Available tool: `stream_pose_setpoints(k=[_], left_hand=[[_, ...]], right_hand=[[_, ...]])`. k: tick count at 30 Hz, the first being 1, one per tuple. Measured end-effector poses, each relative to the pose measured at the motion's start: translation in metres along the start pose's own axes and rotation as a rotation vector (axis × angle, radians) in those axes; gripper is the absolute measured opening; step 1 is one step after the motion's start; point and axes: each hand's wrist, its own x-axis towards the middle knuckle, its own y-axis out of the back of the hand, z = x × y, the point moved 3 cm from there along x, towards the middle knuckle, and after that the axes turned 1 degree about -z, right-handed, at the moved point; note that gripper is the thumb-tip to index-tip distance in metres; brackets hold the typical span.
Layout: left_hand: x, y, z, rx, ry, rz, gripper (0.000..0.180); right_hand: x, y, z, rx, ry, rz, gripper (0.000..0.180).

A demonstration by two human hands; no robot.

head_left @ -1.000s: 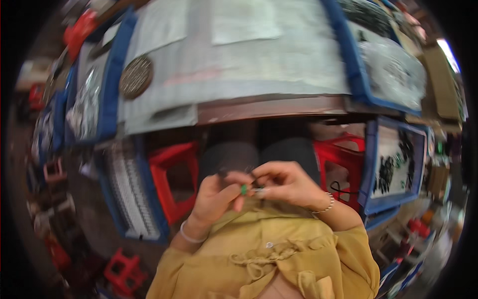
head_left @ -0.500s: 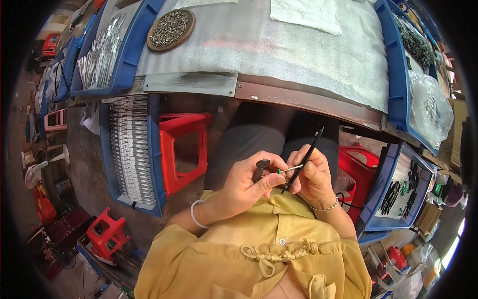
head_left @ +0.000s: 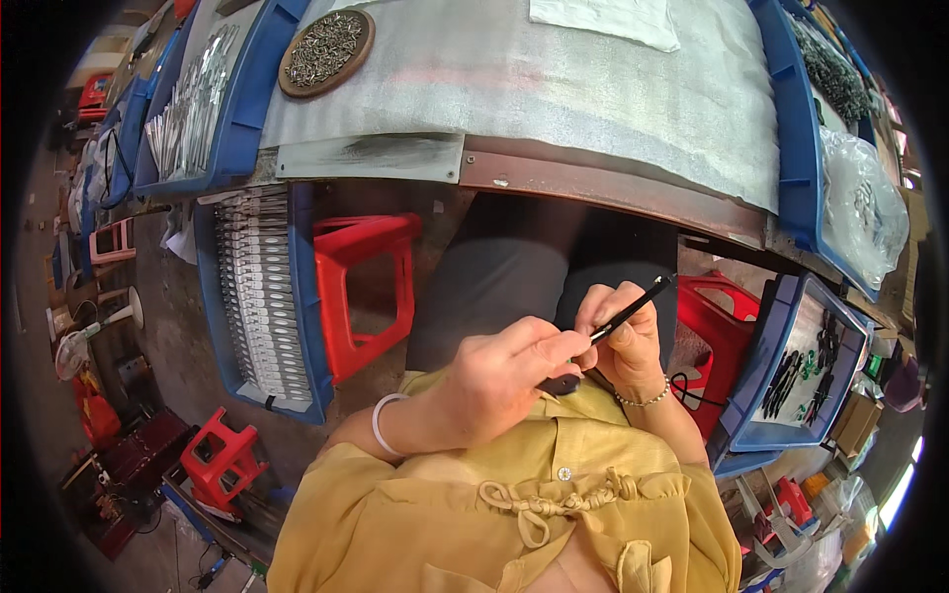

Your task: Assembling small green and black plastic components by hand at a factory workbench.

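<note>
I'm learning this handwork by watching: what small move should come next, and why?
I'd probably ease the left hand, which holds a dark round-ended piece, back slightly while the right hand steadies the slim black piece: the left hand hides its near end.

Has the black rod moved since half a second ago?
Yes. Against the table edge, the black rod's far tip has shifted right and toward the person; the rod now leans further right.

- Red plastic stool (head_left: pixel 331 301) below the table's (head_left: pixel 554 109) near edge
- White fan (head_left: pixel 73 354) on the floor (head_left: pixel 173 341)
- Clear bag (head_left: pixel 860 212) in blue crate (head_left: pixel 799 188), table's right edge
</note>
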Motion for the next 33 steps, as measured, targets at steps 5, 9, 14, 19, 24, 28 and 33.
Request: stream_pose_setpoints(k=[5, 9, 14, 19, 24, 28, 33], left_hand=[[0.0, 0.0, 0.008, 0.178, -0.077, -0.018, 0.03], [0.0, -0.002, 0.006, 0.185, -0.055, 0.015, 0.03], [-0.001, 0.008, -0.003, -0.016, 0.147, -0.048, 0.031], [-0.002, 0.012, -0.022, -0.143, 0.197, -0.152, 0.019], [-0.012, 0.008, -0.033, -0.402, 0.317, -0.092, 0.016], [-0.021, 0.011, -0.033, -0.72, 0.504, -0.016, 0.016], [-0.02, 0.016, -0.028, -0.538, 0.297, 0.057, 0.016]], right_hand=[[0.0, -0.001, -0.001, -0.085, 0.063, 0.034, 0.022], [0.0, -0.002, -0.003, -0.211, 0.097, 0.085, 0.018], [-0.003, -0.026, -0.022, -0.41, -0.208, 0.258, 0.013], [0.007, -0.029, -0.022, -0.275, -0.514, 0.409, 0.016], [0.006, -0.032, -0.022, -0.729, -0.381, 0.284, 0.027], [0.001, -0.029, -0.017, -0.593, -0.399, 0.213, 0.04], [-0.005, -0.032, -0.006, -0.575, -0.556, 0.161, 0.057]])
